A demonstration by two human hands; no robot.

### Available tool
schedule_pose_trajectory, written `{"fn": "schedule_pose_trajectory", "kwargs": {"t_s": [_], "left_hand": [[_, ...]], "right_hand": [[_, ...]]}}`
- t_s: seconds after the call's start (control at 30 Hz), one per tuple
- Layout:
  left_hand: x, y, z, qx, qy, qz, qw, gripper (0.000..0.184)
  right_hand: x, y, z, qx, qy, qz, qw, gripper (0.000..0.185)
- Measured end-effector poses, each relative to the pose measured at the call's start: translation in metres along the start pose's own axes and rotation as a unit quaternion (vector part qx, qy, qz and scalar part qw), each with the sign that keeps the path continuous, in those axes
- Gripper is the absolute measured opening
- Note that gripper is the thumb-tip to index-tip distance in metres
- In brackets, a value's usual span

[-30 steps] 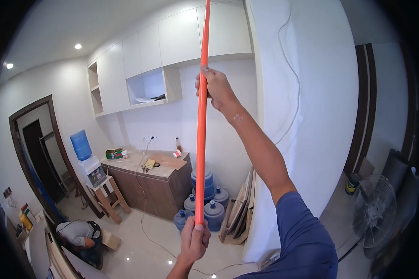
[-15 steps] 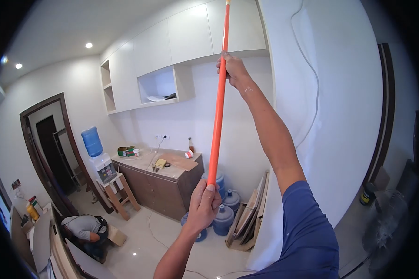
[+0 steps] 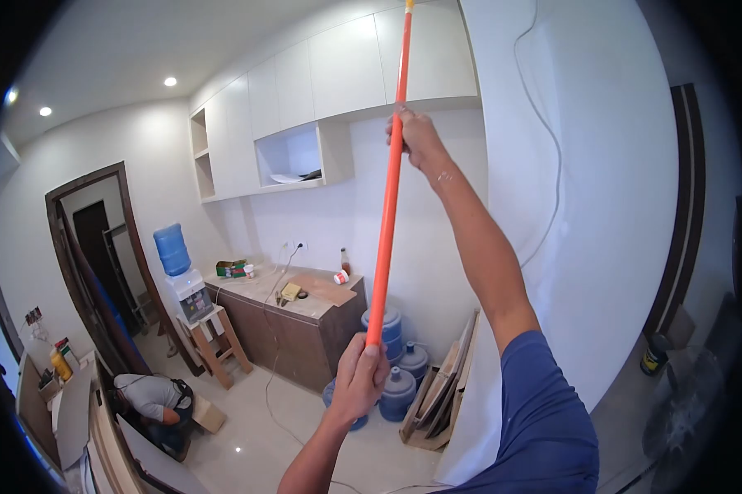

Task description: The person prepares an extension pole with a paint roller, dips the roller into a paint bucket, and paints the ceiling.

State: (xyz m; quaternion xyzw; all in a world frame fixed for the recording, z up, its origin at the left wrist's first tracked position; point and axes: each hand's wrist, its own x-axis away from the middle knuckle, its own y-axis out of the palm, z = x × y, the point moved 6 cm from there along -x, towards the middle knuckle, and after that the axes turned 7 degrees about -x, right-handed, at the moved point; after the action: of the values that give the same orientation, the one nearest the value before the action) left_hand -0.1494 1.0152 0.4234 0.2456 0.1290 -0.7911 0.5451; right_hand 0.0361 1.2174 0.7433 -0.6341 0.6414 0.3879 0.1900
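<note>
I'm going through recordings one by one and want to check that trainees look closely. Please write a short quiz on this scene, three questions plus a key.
1. Multiple choice: the person's right hand and left hand both grip the long orange pole. Which grips it higher up?
A) the right
B) the left
C) they are level

2. True or false: a translucent blue water bottle sits on top of the white water dispenser, which stands on a wooden stand.

3. Fill in the missing word: the crouching person at the lower left wears a ___ shirt.

Key: 1 A; 2 true; 3 grey.
</note>
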Motion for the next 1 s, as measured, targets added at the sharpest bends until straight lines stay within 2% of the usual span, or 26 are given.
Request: {"fn": "schedule_pose_trajectory", "kwargs": {"t_s": [0.23, 0.43, 0.53, 0.73, 0.83, 1.0], "left_hand": [[0.101, -0.038, -0.014, -0.044, 0.019, 0.032, 0.998, 0.035], [0.204, -0.061, 0.008, -0.034, 0.043, 0.052, 0.997, 0.032], [0.243, -0.066, 0.018, -0.040, 0.041, 0.055, 0.997, 0.037], [0.298, -0.065, 0.035, -0.037, 0.045, 0.060, 0.996, 0.035], [0.319, -0.057, 0.037, -0.043, 0.019, 0.066, 0.997, 0.033], [0.331, -0.043, 0.048, -0.063, 0.037, 0.060, 0.996, 0.032]], "right_hand": [[0.102, 0.068, -0.027, -0.008, 0.034, -0.073, 0.997, 0.042], [0.193, 0.134, -0.071, -0.042, 0.021, -0.121, 0.991, 0.042], [0.223, 0.156, -0.088, -0.050, 0.017, -0.141, 0.989, 0.043], [0.271, 0.179, -0.116, -0.047, 0.019, -0.156, 0.986, 0.043], [0.287, 0.177, -0.123, -0.042, 0.019, -0.150, 0.988, 0.043], [0.303, 0.167, -0.133, -0.046, 0.012, -0.130, 0.990, 0.044]]}}
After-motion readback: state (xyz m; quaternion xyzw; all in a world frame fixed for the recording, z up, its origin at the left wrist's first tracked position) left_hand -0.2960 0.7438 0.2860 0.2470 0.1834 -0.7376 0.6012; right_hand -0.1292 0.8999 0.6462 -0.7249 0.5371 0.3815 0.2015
